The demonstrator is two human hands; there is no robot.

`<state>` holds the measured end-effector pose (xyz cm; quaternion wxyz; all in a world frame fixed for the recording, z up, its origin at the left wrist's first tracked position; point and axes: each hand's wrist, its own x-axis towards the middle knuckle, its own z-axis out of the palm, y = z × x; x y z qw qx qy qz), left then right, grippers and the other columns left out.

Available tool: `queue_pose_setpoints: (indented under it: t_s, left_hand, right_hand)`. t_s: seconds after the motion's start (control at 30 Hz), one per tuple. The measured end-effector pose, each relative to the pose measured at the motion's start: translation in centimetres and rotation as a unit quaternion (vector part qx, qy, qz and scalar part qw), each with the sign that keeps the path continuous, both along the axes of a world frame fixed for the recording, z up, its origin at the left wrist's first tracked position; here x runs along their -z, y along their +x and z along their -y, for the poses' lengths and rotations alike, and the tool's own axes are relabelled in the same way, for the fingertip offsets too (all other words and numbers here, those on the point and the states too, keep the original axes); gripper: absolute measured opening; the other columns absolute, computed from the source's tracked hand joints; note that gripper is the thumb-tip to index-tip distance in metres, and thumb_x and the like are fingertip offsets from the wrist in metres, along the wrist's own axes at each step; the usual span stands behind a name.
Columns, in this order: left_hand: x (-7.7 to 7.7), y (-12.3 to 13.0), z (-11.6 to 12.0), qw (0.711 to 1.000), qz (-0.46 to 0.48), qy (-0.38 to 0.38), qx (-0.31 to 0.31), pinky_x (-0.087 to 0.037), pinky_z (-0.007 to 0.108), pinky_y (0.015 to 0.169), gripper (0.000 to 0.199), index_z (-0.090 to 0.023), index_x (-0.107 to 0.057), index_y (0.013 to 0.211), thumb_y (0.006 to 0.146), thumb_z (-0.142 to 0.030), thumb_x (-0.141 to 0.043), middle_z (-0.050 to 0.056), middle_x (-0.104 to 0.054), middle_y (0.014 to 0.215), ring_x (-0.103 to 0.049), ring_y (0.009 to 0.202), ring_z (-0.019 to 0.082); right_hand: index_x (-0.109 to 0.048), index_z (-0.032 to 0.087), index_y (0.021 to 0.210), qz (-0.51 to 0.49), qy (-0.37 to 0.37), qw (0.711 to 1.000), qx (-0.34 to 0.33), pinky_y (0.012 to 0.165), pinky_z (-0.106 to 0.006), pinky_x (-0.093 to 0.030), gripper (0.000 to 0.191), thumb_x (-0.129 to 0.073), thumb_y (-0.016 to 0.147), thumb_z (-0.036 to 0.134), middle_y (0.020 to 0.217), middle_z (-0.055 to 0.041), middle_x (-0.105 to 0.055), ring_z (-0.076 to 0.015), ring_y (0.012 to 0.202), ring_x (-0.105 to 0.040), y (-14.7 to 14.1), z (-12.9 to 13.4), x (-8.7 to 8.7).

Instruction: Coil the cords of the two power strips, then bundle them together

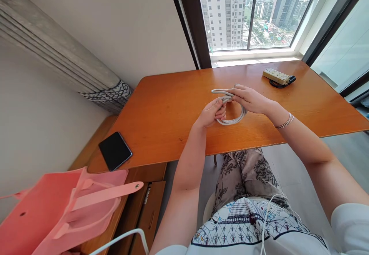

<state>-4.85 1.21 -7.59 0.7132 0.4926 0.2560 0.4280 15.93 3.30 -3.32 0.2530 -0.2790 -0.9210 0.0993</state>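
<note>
A white cable (233,122) is wound into a loose coil above the front half of the wooden table. My left hand (212,112) is closed around the coil's left side, thumb on top. At the coil's upper edge, my right hand (248,98) pinches the cable between thumb and fingers, with a short loop sticking out to the left past the fingertips. Parts of the coil are hidden behind the fingers of both hands.
A black tablet (115,151) lies at the table's left end. Toward the back right sits a beige power strip (276,76) with a black cord. A pink bag (66,205) stands at the lower left. The wooden table (167,120) meets a window behind.
</note>
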Motion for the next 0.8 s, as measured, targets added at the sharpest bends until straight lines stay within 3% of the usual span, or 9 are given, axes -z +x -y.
queue_pose_setpoints:
  t_s: [0.2,0.3,0.4,0.5,0.53,0.6,0.7,0.8]
  left_hand:
    - [0.7,0.9,-0.1,0.997,-0.006,-0.027,-0.07,-0.045,0.021,0.053,0.03,-0.019,-0.056,0.075,0.089,-0.038,-0.073,-0.011,-0.034,0.05,-0.03,0.04,0.005]
    - [1.1,1.3,0.0,0.986,-0.032,0.036,-0.162,-0.049,0.023,0.064,0.023,-0.02,-0.059,0.078,0.085,-0.032,-0.078,-0.008,-0.047,0.058,-0.045,0.05,0.008]
    - [1.2,1.5,0.2,0.933,-0.098,0.172,-0.301,-0.05,0.025,0.084,0.026,-0.021,-0.063,0.088,0.075,-0.025,-0.086,0.0,-0.063,0.085,-0.062,0.083,0.014]
    - [1.0,1.4,0.2,0.865,-0.148,0.246,-0.411,-0.047,0.034,0.102,0.041,-0.022,-0.063,0.096,0.066,-0.022,-0.091,0.009,-0.062,0.118,-0.056,0.122,0.024]
    - [0.9,1.3,0.2,0.859,-0.157,0.254,-0.417,-0.045,0.037,0.104,0.043,-0.022,-0.063,0.097,0.065,-0.023,-0.091,0.01,-0.061,0.122,-0.053,0.128,0.026]
    - [0.8,1.2,0.1,0.872,-0.163,0.257,-0.382,-0.045,0.038,0.105,0.04,-0.021,-0.065,0.096,0.066,-0.024,-0.09,0.009,-0.064,0.117,-0.055,0.126,0.026]
    - [0.8,1.0,0.0,0.915,-0.147,0.238,-0.289,-0.049,0.029,0.091,0.026,-0.021,-0.068,0.085,0.069,-0.026,-0.088,0.001,-0.067,0.088,-0.063,0.095,0.018]
    - [0.8,0.8,0.0,0.959,-0.131,0.177,-0.18,-0.047,0.023,0.067,0.024,-0.019,-0.068,0.071,0.069,-0.03,-0.088,-0.002,-0.063,0.067,-0.058,0.066,0.013]
  right_hand:
    - [-0.054,0.013,0.142,0.08,0.058,0.991,0.087,0.088,-0.04,-0.048,0.044,-0.041,0.105,0.033,0.12,-0.0179,-0.07,-0.0282,0.103,-0.065,-1.0,1.3,0.1]
    - [-0.056,0.013,0.138,0.091,0.052,0.988,0.113,0.085,-0.037,-0.048,0.04,-0.041,0.104,0.03,0.123,-0.0183,-0.07,-0.0276,0.102,-0.067,-1.1,1.6,0.0]
    - [-0.059,0.013,0.134,0.085,0.049,0.988,0.12,0.082,-0.034,-0.047,0.038,-0.043,0.104,0.029,0.122,-0.0173,-0.07,-0.0265,0.101,-0.067,-1.0,1.8,-0.4]
    - [-0.059,0.014,0.133,0.079,0.046,0.99,0.108,0.079,-0.032,-0.045,0.036,-0.042,0.103,0.027,0.117,-0.0158,-0.071,-0.0246,0.097,-0.067,-0.8,2.1,-1.0]
    - [-0.06,0.014,0.132,0.08,0.046,0.991,0.1,0.078,-0.032,-0.045,0.036,-0.042,0.103,0.026,0.116,-0.0155,-0.071,-0.0242,0.096,-0.066,-0.8,2.2,-1.2]
    - [-0.06,0.014,0.131,0.082,0.049,0.992,0.083,0.076,-0.031,-0.044,0.036,-0.042,0.103,0.027,0.114,-0.0148,-0.071,-0.0234,0.095,-0.066,-0.6,2.4,-1.6]
    - [-0.062,0.016,0.128,0.074,0.05,0.994,0.069,0.076,-0.031,-0.043,0.036,-0.041,0.104,0.031,0.113,-0.0131,-0.071,-0.0218,0.093,-0.064,-0.3,2.5,-2.2]
    - [-0.063,0.017,0.125,0.07,0.035,0.995,0.065,0.078,-0.032,-0.045,0.036,-0.04,0.105,0.035,0.112,-0.0119,-0.071,-0.0211,0.092,-0.064,-0.2,2.4,-2.7]
